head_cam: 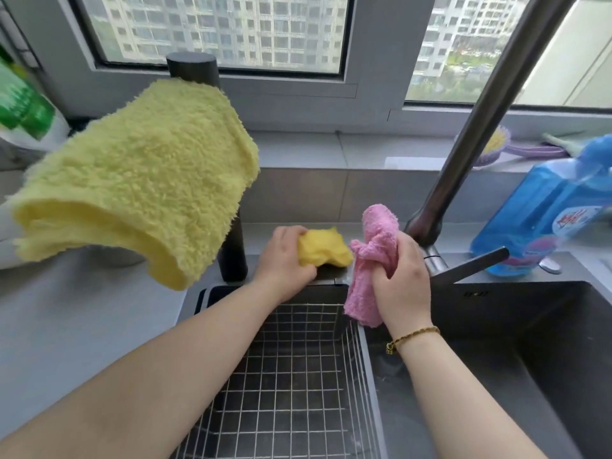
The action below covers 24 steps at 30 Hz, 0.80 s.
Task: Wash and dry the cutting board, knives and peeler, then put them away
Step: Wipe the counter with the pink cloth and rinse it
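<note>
Crumpled yellow cloth (326, 250) at 12 o'clock is clamped in left hand (284, 260) fingers, fluffy pink cloth (367, 256) in right hand (402, 283) fingers; pink's best wrung over the dark steel sink (530, 326) imo

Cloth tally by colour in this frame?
Yellow: 2, the big yellow towel draped over the post, and the small yellow cloth gripped by the left hand.
Pink: 1, the pink cloth gripped by the right hand.
Total: 3.

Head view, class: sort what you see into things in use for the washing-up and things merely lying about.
In use: left hand gripping small yellow cloth; right hand gripping pink cloth; sink.
Lying about: large yellow towel draped over a post; blue bottle; purple brush; green bottle.
</note>
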Available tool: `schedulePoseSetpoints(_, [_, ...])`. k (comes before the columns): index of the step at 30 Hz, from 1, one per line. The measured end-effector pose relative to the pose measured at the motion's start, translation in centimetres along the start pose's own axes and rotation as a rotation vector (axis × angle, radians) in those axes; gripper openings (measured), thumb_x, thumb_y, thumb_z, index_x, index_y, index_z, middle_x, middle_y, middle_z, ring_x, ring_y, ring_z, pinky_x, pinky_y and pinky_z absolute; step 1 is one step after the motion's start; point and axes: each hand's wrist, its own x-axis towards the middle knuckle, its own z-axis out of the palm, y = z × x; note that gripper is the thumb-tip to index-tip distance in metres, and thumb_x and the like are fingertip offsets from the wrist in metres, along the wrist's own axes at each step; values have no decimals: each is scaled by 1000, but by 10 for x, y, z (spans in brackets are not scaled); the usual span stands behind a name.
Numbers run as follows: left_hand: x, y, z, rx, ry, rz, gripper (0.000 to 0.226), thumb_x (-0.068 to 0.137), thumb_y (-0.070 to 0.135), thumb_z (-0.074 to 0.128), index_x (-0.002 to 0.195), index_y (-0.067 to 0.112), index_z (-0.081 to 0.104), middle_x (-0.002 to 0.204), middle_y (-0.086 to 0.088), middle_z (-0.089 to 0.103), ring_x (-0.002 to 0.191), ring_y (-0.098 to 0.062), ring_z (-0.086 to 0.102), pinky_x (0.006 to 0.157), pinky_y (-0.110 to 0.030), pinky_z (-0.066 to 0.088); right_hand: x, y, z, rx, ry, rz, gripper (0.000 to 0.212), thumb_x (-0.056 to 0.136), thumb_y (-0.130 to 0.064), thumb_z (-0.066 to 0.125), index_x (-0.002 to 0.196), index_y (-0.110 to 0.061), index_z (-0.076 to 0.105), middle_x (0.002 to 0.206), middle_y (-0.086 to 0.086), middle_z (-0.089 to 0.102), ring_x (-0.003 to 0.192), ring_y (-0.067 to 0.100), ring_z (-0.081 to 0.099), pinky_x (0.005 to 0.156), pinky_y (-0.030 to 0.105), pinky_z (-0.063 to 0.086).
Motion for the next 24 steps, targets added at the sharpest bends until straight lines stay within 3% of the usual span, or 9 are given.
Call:
schedulePoseSetpoints(4, [-64,-11,-16,-162,180,32,51,76,12,67,120,25,43,109,12,36,87,8,38,66,-9,30,20,-16,12,-89,19,-111,45,83,1,58,126,3,45,139,23,36,129,35,36,106,25,24])
schedulePoseSetpoints(6, [-95,-23,-23,-203,227,8,52,74,8,70,110,33,41,100,22,36,87,21,38,68,1,32,31,-11,27,-306,-80,-205,36,82,-1,57,118,1,52,130,23,45,118,40,44,102,44,36])
schedulePoseSetpoints(7, [-106,-30,-24,-211,242,-11,54,73,7,71,108,34,41,99,25,36,88,23,38,69,3,31,35,-5,35,-455,-190,-213,31,84,-5,54,115,-2,54,124,20,50,111,37,48,96,44,40])
schedulePoseSetpoints(9, [-121,-47,-29,-199,268,-82,55,72,5,72,111,31,45,100,29,36,89,9,43,70,-2,33,40,4,46,-631,-390,-68,29,91,-14,44,119,-11,51,123,12,51,113,31,46,92,37,36])
schedulePoseSetpoints(12, [-124,-64,-36,-140,255,-150,55,73,5,71,120,22,49,100,23,37,95,-5,41,76,-18,32,47,6,57,-533,-430,76,36,90,-10,43,125,-12,51,130,12,51,120,30,43,96,32,33])
schedulePoseSetpoints(15, [-129,-77,-37,-38,178,-157,54,77,9,67,126,20,45,113,15,35,99,-4,37,77,-19,30,45,-12,81,-357,-496,52,44,88,-6,46,131,-18,49,133,8,51,122,26,44,97,26,35])
schedulePoseSetpoints(18, [-133,-86,-31,62,144,-118,56,74,6,70,126,11,51,125,-1,46,106,-17,48,82,-23,34,26,-32,101,-164,-674,-49,43,89,-4,48,129,-19,53,131,6,53,123,22,46,99,23,32])
schedulePoseSetpoints(21, [-134,-92,-26,124,144,-128,55,67,0,74,120,4,57,121,-11,54,106,-30,54,86,-32,38,16,-36,102,-184,-773,-211,38,86,4,46,119,-7,61,129,9,56,123,23,45,106,26,30])
schedulePoseSetpoints(24, [-132,-92,-27,187,166,-111,56,67,0,74,120,3,57,122,-14,54,109,-34,54,89,-40,43,25,-26,87,-200,-814,-214,39,86,7,45,120,-6,59,135,6,51,130,19,41,109,20,23])
